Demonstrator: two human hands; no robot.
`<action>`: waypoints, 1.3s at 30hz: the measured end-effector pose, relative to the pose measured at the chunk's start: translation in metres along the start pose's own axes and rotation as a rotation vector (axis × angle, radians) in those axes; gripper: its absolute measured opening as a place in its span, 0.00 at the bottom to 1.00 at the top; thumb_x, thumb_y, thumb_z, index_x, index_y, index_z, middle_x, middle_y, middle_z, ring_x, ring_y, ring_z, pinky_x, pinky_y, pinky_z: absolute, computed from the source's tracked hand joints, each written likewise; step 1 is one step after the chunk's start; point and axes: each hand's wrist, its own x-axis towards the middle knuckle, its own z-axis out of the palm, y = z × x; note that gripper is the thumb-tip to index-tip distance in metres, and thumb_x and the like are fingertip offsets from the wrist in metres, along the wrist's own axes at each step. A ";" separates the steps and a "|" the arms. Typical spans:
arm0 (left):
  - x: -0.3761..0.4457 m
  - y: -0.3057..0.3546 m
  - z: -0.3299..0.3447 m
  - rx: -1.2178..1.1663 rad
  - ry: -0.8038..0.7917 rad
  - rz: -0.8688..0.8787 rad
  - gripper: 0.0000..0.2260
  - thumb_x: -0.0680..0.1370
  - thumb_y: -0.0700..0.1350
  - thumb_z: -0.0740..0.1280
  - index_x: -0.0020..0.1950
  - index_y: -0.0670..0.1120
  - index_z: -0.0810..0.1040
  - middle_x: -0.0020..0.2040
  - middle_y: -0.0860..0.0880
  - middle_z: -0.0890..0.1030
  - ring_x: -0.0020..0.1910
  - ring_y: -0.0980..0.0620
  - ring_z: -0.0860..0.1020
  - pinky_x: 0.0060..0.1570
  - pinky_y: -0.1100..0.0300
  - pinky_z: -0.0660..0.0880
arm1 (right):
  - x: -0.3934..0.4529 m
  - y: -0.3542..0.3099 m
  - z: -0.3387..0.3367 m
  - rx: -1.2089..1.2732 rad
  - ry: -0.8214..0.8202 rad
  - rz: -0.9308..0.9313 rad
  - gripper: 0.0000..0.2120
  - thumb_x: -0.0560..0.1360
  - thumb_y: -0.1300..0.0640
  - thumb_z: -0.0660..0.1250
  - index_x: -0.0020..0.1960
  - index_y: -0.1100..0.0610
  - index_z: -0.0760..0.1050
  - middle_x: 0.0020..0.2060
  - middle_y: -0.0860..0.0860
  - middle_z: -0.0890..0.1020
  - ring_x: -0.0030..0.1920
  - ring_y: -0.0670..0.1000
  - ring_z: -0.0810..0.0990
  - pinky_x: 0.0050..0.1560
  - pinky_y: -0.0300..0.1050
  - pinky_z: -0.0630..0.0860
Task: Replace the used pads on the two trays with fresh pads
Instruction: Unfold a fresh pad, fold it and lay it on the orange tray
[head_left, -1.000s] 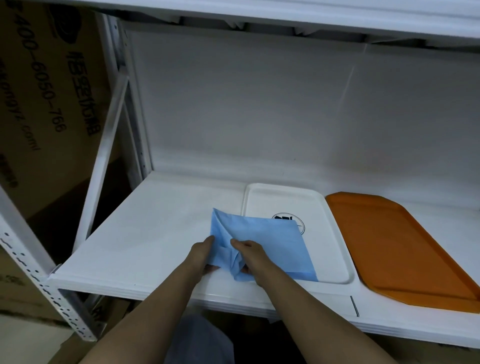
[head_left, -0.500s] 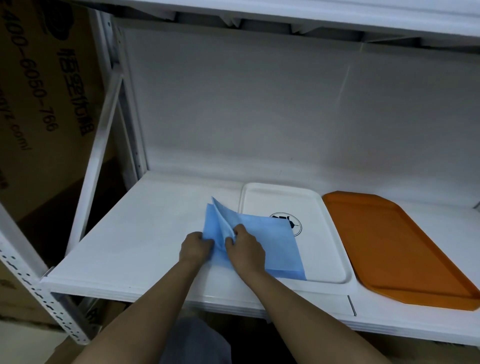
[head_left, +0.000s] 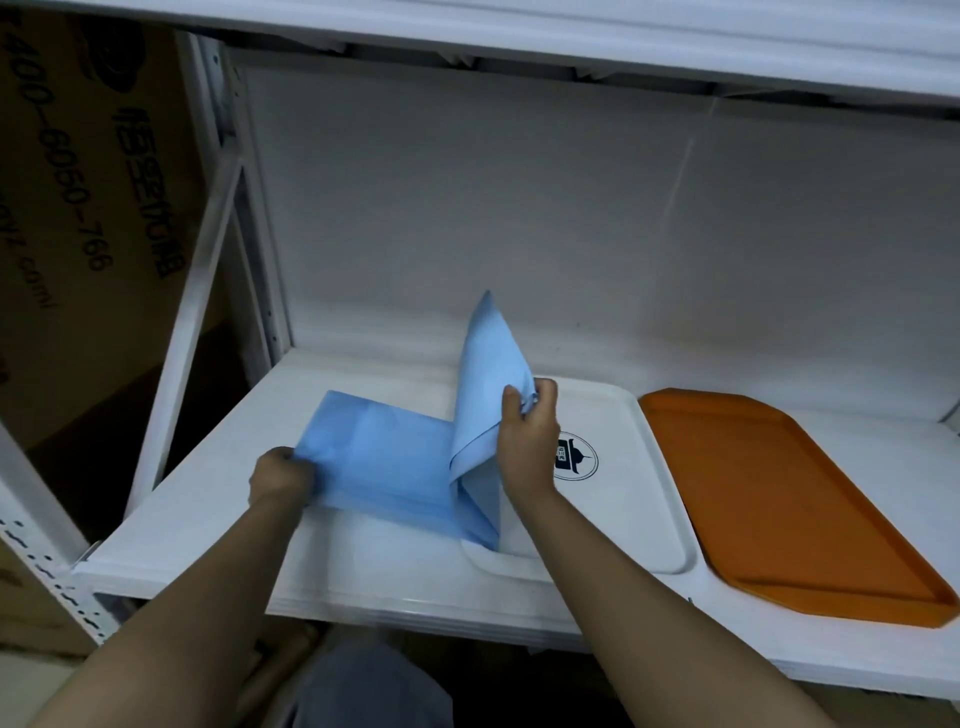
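A blue pad lies half unfolded across the shelf and the left edge of the white tray. My left hand grips the pad's left edge, low on the shelf. My right hand pinches another flap and holds it upright over the white tray, the flap's tip pointing up. A dark round logo shows on the tray just right of my right hand. To the right lies the orange tray, bare, with no pad on it.
Both trays sit on a white metal shelf with a white back panel and another shelf close overhead. The rack's upright post and diagonal brace stand at the left, with printed cardboard boxes beyond them.
My hands, close together on the folded pad, have moved apart. The left pulled one edge leftward, the right lifted a flap up and right, so the pad has opened out.
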 end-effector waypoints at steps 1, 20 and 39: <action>0.002 -0.001 -0.002 -0.022 0.022 -0.025 0.10 0.74 0.36 0.61 0.53 0.42 0.78 0.53 0.35 0.78 0.51 0.33 0.77 0.54 0.40 0.77 | 0.003 0.000 -0.005 0.014 0.021 0.003 0.05 0.79 0.57 0.59 0.49 0.57 0.64 0.30 0.48 0.68 0.29 0.47 0.67 0.31 0.44 0.63; -0.026 -0.003 0.008 0.356 0.132 0.099 0.35 0.75 0.48 0.67 0.77 0.47 0.52 0.77 0.42 0.52 0.76 0.43 0.52 0.72 0.46 0.53 | 0.013 0.045 -0.051 0.116 0.217 0.179 0.15 0.78 0.60 0.60 0.64 0.56 0.63 0.51 0.50 0.76 0.47 0.52 0.76 0.47 0.47 0.74; -0.082 -0.005 0.086 0.733 -0.570 0.289 0.32 0.73 0.61 0.58 0.75 0.55 0.54 0.71 0.38 0.59 0.71 0.37 0.58 0.70 0.45 0.59 | 0.002 0.098 -0.108 -0.328 0.172 0.374 0.23 0.75 0.64 0.59 0.68 0.52 0.63 0.56 0.56 0.76 0.48 0.58 0.77 0.44 0.48 0.72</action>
